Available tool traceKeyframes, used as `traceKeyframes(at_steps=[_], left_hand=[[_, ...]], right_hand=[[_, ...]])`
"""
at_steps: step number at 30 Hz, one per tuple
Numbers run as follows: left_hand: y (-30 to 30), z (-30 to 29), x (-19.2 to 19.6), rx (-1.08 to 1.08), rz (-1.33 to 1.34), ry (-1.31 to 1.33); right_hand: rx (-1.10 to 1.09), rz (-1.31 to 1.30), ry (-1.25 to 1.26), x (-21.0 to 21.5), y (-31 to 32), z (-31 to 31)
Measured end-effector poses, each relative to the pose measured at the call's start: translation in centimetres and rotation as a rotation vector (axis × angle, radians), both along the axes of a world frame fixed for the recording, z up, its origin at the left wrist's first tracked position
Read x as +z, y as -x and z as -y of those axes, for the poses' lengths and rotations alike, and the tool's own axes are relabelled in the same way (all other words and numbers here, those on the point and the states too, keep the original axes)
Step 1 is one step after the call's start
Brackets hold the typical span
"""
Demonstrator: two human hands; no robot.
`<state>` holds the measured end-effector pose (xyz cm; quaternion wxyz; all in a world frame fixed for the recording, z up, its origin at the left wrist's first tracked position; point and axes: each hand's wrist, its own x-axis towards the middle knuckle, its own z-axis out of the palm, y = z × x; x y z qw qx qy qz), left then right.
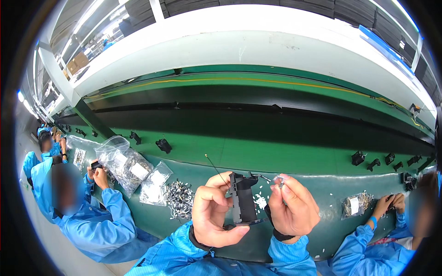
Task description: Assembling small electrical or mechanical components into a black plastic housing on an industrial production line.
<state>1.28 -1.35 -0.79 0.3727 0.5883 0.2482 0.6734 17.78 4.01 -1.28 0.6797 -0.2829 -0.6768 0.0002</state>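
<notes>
My left hand [209, 211] is closed around a black plastic housing [244, 202], held upright above the table with fingers behind it and the thumb at its lower edge. A thin dark wire [212, 163] with a yellowish tip sticks up from the housing's left side. Another short lead [261, 176] runs from its top right corner toward my right hand [294, 209]. Between thumb and fingertips that hand pinches a small pale, shiny piece [279, 181]; its exact kind is too small to make out. Small white pieces [261, 201] lie on the table behind and between my hands.
Left of my hands lie a heap of small black-and-white parts [180, 200] and clear plastic bags [133, 168] of parts. Beyond runs a green conveyor belt [258, 154] carrying black housings [163, 146]. Co-workers in blue sit at left [99, 230] and right [368, 255], handling dark parts.
</notes>
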Motion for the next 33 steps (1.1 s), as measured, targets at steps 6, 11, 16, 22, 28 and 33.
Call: traceKeyframes(at_steps=[6,11,16,22,28,33], left_hand=[[-0.3,-0.1,0.4,-0.006,0.032,-0.014],[0.0,-0.1,-0.1,0.040,-0.015,-0.010],[-0.1,-0.2,0.2,0.070,-0.084,-0.062],[0.7,-0.7,-0.4,0.135,-0.198,-0.124],[-0.2,0.7,0.4,0.099,-0.008,0.043],[1.3,0.0,-0.2,0.086,-0.200,-0.037]], right_hand=[[0.020,0.038,0.016,0.0,-0.1,0.3],[0.036,0.039,0.006,-0.2,0.1,0.4],[0.013,0.040,-0.007,0.0,0.2,0.5],[0.013,0.034,-0.015,-0.1,-0.1,0.6],[-0.009,0.058,-0.016,0.3,0.1,0.2],[-0.029,0.101,0.031,0.5,0.0,-0.3]])
